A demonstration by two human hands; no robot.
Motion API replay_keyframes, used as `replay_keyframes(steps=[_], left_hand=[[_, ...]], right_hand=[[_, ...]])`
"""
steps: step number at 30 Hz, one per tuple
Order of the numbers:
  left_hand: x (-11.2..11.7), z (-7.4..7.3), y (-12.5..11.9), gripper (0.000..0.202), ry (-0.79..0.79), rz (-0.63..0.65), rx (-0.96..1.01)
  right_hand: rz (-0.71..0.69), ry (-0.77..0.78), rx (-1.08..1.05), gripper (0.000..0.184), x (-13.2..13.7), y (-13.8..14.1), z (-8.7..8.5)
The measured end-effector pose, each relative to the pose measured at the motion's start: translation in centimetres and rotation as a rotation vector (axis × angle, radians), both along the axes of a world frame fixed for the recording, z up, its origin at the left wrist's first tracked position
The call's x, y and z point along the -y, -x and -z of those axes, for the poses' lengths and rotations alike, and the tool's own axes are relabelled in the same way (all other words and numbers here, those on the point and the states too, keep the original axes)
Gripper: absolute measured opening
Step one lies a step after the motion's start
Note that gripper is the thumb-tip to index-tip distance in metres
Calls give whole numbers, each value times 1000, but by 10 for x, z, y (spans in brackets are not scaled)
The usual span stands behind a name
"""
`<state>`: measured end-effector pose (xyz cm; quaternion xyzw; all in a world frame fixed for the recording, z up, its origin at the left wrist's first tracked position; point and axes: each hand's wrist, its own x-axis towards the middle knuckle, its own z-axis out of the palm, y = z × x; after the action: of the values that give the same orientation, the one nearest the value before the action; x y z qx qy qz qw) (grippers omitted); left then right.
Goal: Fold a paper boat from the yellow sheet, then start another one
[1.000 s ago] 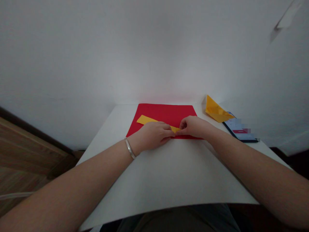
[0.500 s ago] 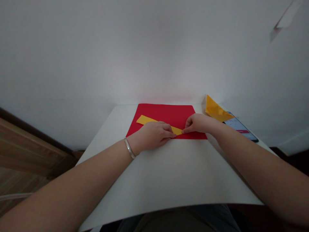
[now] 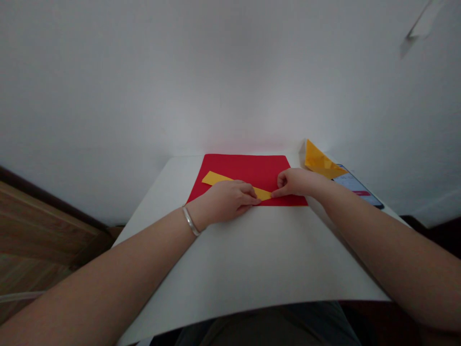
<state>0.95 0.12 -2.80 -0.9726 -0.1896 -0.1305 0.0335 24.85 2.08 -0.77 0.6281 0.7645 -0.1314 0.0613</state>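
**A:** Left hand (image 3: 228, 201)?

**B:** Down on the yellow paper strip (image 3: 219, 178), fingers (image 3: 248, 194) curled and close together, pressing across it. A silver bangle (image 3: 190, 221) around the wrist.

**A:** And the right hand (image 3: 295, 183)?

**B:** Just beside the left, fingers half curled, thumb low, fingertips (image 3: 274, 194) at the strip's right end. A real pinch or only a touch? Impossible to tell from this view.

**A:** Position of the strip?

**B:** Flat and slanted across the lower half of the red paper sheet (image 3: 245, 168), upper-left end bare, middle hidden under the left hand, right end near the sheet's lower edge.

**A:** Anything around the sheet?

**B:** A white table (image 3: 252, 259) beneath it. Beyond the far right corner, a folded yellow paper (image 3: 320, 162) — pointed, propped at an angle — partly over a phone (image 3: 355, 187) with a lit screen, both well out of reach of the fingertips.
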Motion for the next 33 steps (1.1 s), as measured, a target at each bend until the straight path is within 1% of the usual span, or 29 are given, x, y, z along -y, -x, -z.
replay_keyframes(steps=[3, 5, 7, 11, 13, 15, 18, 21, 26, 30, 32, 33], left_hand=[[-1, 2, 1, 25, 4, 2, 9], [-1, 1, 1, 25, 2, 3, 15], [0, 0, 0, 24, 7, -3, 14], [1, -3, -2, 24, 12, -14, 17], [1, -3, -2, 25, 10, -7, 18], [1, -2, -1, 25, 18, -3, 13], [1, -1, 0, 25, 32, 2, 16], [3, -1, 1, 25, 38, 0, 33], [6, -1, 2, 23, 56, -25, 37], [6, -2, 2, 22, 48, -34, 23], [7, -3, 1, 21, 34, -33, 14], [7, -3, 1, 22, 24, -37, 7]], right_hand=[[-1, 52, -25, 38, -4, -8, 1], [-7, 55, -17, 39, -5, -8, 1], [-14, 36, 17, 44, -4, -3, 1], [10, -45, 104, 60, 2, 9, 0], [16, -48, 102, 61, 2, 10, 0], [5, -8, 60, 53, 0, 6, 1], [-1, 92, -52, 37, -6, -5, 3], [8, 168, -178, 28, -8, -13, 6], [-125, 70, -252, 20, -4, -17, 7], [-113, -49, -268, 20, 0, -14, 7], [-159, -79, -277, 17, 2, -11, 6], [-193, -62, -281, 17, 4, -10, 5]])
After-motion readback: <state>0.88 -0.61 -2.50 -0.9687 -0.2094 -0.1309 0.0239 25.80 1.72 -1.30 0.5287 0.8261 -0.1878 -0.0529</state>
